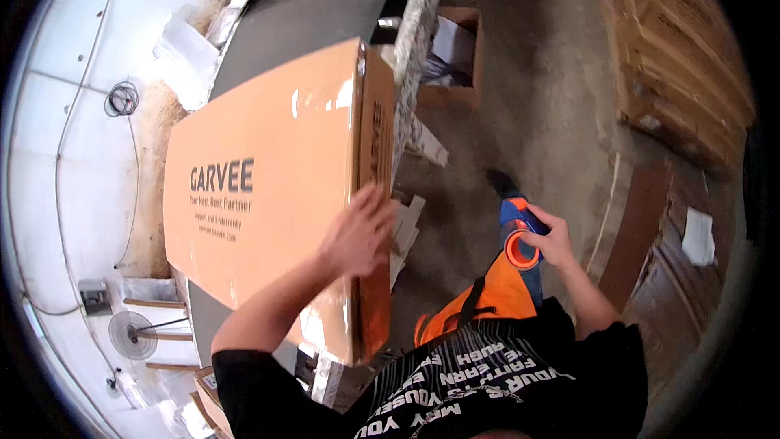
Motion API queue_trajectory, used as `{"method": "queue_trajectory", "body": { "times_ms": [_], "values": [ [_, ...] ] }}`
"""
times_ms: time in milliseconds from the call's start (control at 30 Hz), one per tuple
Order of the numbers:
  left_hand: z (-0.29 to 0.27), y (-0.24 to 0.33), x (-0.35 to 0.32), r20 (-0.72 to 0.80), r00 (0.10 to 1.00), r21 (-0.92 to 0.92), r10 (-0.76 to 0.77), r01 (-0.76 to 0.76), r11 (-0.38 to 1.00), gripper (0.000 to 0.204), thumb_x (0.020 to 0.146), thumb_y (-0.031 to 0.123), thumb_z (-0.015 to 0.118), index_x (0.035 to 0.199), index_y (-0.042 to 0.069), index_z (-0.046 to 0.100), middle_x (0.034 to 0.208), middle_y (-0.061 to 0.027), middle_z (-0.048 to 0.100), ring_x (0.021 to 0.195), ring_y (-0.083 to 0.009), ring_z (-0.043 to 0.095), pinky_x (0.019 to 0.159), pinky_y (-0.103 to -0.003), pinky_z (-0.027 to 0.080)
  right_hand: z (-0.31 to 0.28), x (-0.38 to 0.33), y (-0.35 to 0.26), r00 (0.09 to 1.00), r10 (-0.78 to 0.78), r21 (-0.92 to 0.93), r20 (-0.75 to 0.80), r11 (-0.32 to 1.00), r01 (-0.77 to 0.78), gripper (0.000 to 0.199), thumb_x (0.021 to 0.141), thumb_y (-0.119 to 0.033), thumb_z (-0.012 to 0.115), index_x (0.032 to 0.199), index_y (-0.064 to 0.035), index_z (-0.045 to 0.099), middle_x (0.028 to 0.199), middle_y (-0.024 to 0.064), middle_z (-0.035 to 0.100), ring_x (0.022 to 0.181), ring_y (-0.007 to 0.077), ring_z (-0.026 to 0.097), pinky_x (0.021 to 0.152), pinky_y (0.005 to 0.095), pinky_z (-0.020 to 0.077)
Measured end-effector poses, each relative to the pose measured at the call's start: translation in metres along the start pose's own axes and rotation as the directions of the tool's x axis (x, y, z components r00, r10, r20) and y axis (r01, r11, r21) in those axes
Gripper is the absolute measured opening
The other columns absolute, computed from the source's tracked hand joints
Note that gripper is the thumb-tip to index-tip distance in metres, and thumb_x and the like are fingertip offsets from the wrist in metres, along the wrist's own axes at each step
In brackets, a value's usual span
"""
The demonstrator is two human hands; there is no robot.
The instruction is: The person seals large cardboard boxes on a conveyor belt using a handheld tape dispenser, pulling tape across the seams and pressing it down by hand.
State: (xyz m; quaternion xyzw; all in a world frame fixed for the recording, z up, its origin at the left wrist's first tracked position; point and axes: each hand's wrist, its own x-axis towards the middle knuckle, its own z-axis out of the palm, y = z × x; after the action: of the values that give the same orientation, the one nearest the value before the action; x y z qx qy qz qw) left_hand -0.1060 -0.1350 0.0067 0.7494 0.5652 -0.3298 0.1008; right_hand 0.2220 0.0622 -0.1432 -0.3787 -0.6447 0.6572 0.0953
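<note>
A large brown cardboard carton [268,130] with dark printing lies on a black-topped bench [284,41], clear glossy tape along its right edge. My left hand [361,232] rests over that edge, its fingers stretched toward the narrow side. Lower right of the carton, my right hand [554,237] grips a tape dispenser [515,213] with a blue body and an orange ring. The dispenser is held apart from the carton, in front of my body. Part of its handle is hidden by my fingers.
Stacked wrapped brown cartons [674,57] stand at the far right. An open cardboard box [451,96] sits beneath the bench's right side. Along the left wall are a round fan [133,335] and a coiled cable [122,99]. Orange cloth [487,289] hangs at my waist.
</note>
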Motion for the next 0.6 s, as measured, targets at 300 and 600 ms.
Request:
{"method": "queue_trajectory", "body": {
  "times_ms": [300, 600],
  "values": [
    [-0.026, -0.206, 0.154, 0.019, 0.642, -0.502, -0.766, 0.669, 0.548, 0.052, 0.084, 0.056, 0.064, 0.082, 0.005, 0.064, 0.085, -0.0102, 0.068, 0.088, -0.023, 0.065, 0.085, -0.04, 0.048, 0.022, 0.27, -0.126, 0.927, 0.004, 0.333, 0.375, 0.933, -0.139, 0.066, 0.079, -0.009, 0.065, 0.14, 0.0057, 0.043, 0.122, 0.0116, 0.061, 0.11, 0.0165, 0.057, 0.099, 0.0297, 0.042],
    [-0.04, -0.223, 0.167, -0.117, 0.355, -0.768, -0.928, 0.56, 0.311, 0.097, 0.085, 0.048, 0.064, 0.15, -0.002, 0.013, 0.155, -0.031, 0.008, 0.144, -0.0463, 0.008, 0.117, -0.053, 0.009, 0.197, 0.553, -0.241, 0.16, -0.105, 0.094, 0.981, 0.993, 0.073, 0.046, 0.07, -0.013, 0.071, 0.114, -0.001, 0.068, 0.083, 0.0079, 0.07, 0.072, 0.0099, 0.061, 0.068, 0.0282, 0.0501]
  ]
}}
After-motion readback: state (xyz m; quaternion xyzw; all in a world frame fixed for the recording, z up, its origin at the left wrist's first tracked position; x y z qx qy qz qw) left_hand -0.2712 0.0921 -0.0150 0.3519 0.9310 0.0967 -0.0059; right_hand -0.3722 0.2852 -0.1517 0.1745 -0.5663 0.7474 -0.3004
